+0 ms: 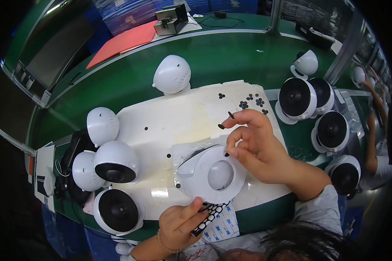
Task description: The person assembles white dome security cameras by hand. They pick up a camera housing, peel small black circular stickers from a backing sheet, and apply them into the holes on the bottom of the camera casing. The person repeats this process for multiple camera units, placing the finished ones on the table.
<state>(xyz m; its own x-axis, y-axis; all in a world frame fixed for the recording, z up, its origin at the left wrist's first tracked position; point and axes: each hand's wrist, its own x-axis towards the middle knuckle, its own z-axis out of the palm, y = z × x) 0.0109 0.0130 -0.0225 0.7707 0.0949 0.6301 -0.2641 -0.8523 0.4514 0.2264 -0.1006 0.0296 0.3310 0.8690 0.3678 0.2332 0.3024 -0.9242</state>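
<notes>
In front of me a white dome-shaped camera (191, 167) lies tipped over on clear film, its ring-shaped base (199, 178) facing up. My right hand (257, 150) is at the base's upper right rim, fingers curled. Small black round pads (221, 126) cling to its fingertips, and another is at the thumb tip. Below the base, my left hand (178, 226) grips a black sheet with round holes (211, 216), its forefinger reaching the base's lower edge. Blue-printed backing paper (224, 226) lies under that sheet.
A pale board (161, 113) bears loose black pads (244, 105), several in clusters. White cameras stand left (117, 211), behind (172, 74) and right (297, 98). A metal rail (204, 34) crosses behind. At far right another person's arm (372, 139) shows.
</notes>
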